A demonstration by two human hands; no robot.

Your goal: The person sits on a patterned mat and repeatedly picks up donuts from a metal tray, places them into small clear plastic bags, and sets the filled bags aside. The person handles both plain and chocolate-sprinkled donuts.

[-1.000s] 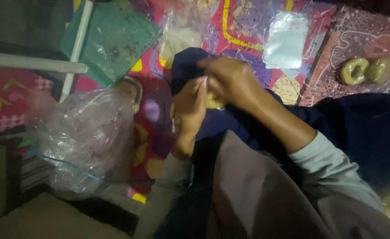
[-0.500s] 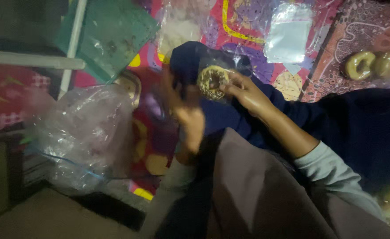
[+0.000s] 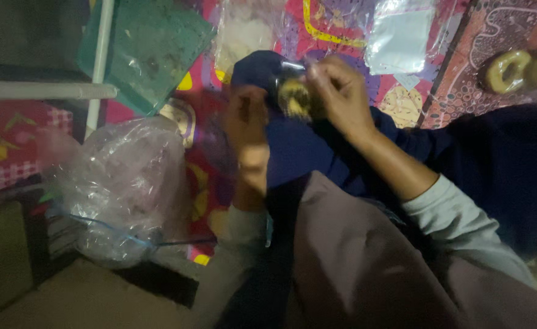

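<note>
My right hand (image 3: 339,92) pinches the top of a small clear bag (image 3: 288,68) that holds a yellowish ring-shaped pastry (image 3: 294,99). It is held over my dark blue lap cloth (image 3: 305,152). My left hand (image 3: 247,125) is raised just left of the bag, with curled fingers at its edge; motion blur hides the exact contact. Both forearms wear pale grey sleeves.
A large crumpled clear plastic bag (image 3: 122,183) lies at the left. A green board (image 3: 149,42) and a white pipe (image 3: 101,55) sit above it. Two more ring pastries (image 3: 512,68) lie at the far right. Flat clear bags (image 3: 402,36) rest on the colourful patterned mat (image 3: 335,27).
The pastry in its bag was uncovered between my hands half a second ago. Now my right hand has closed over its top and both hands have shifted slightly right.
</note>
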